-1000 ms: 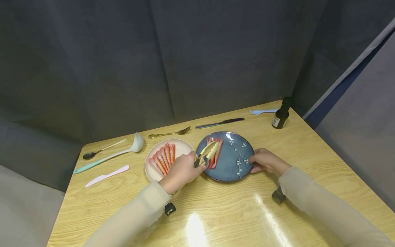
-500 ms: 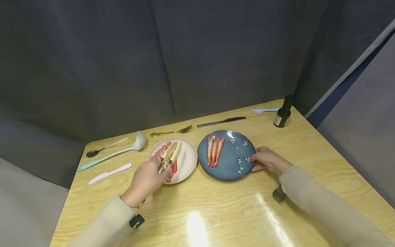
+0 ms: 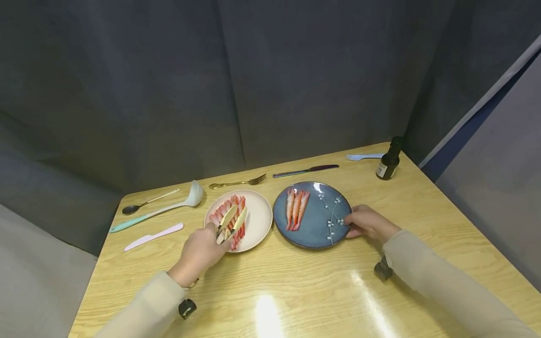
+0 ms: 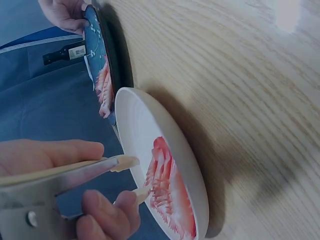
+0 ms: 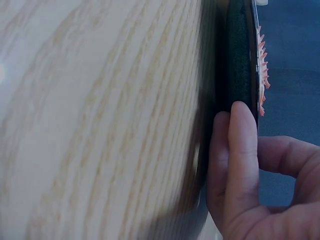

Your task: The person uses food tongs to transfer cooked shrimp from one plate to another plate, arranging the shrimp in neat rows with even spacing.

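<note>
My left hand (image 3: 202, 252) grips a pair of tongs (image 3: 239, 222) with cream tips. The tips stand apart over a white plate (image 3: 259, 220), close to a fanned row of red-and-white shrimp (image 4: 170, 197). In the left wrist view nothing shows between the tips (image 4: 126, 162). Just right of it, a dark blue plate (image 3: 314, 225) with a white blossom pattern bears three shrimp (image 3: 297, 209) side by side on its left half. My right hand (image 3: 367, 222) holds this plate's right rim, thumb above and fingers (image 5: 242, 155) against its outer side.
Left of the plates lie a black spoon (image 3: 132, 209), a ladle (image 3: 192, 195) with a mint handle, and a pink knife (image 3: 154, 236). Behind are a gold fork (image 3: 238, 182), a dark knife (image 3: 306, 171) and a blue fork (image 3: 363, 157). A dark bottle (image 3: 389, 162) stands at the back right.
My left hand has carried the tongs leftward from above the blue plate to the white plate, leaving three shrimp in view on the blue one. The right hand stays on the rim.
</note>
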Motion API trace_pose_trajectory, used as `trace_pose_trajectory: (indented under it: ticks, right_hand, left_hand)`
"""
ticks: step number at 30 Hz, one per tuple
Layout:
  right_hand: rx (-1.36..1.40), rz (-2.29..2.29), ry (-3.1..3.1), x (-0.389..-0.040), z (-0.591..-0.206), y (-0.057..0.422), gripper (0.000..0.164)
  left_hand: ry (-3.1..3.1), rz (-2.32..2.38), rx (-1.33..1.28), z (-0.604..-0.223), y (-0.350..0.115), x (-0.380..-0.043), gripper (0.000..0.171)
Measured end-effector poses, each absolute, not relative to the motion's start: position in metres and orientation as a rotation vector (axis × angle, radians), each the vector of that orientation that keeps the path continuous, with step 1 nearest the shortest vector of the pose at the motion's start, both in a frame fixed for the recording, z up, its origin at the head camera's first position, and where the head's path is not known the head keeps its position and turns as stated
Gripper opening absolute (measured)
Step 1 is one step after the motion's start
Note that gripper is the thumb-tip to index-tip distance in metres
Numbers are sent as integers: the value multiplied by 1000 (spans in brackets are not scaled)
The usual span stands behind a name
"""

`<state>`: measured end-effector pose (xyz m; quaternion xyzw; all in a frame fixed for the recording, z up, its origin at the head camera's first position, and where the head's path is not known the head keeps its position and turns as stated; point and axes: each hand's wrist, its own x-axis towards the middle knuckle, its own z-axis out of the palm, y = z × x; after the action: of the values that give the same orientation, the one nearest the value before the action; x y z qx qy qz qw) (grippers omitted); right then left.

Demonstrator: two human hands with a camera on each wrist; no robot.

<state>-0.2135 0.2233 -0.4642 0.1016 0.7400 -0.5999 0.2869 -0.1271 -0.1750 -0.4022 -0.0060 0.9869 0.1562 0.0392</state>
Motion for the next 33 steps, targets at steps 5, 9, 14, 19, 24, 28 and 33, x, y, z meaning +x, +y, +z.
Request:
trace_pose_trajectory:
  ticks: [5,9,14,19,24,28,33]
  right_hand:
    - [260,-1615,1974,-214,-466,225,47]
    - [261,-1622,1962,-215,-467,225,45]
    - [259,-1622,1956,-215,-466,226,46]
    - [266,-1612,1961,-215,-466,225,50]
    - [280,-1602,1967,-214,-467,224,52]
    - [282,-1596,1968,-214,-467,224,55]
    - [298,-1597,1969,-215,-467,224,53]
  left_hand:
    - [3046,441,-16,-407,-172,-134,51]
    - [3050,428,-13,-406,-170,-136,52]
    - [3048,447,-7,-405,-168,-137,51]
    - [3035,443,-33,-406,-165,-139,52]
    - [3018,420,-42,-406,-161,-143,44]
    - [3000,433,-49,-403,-159,-144,38]
    - [2972,457,-42,-402,-156,-142,39]
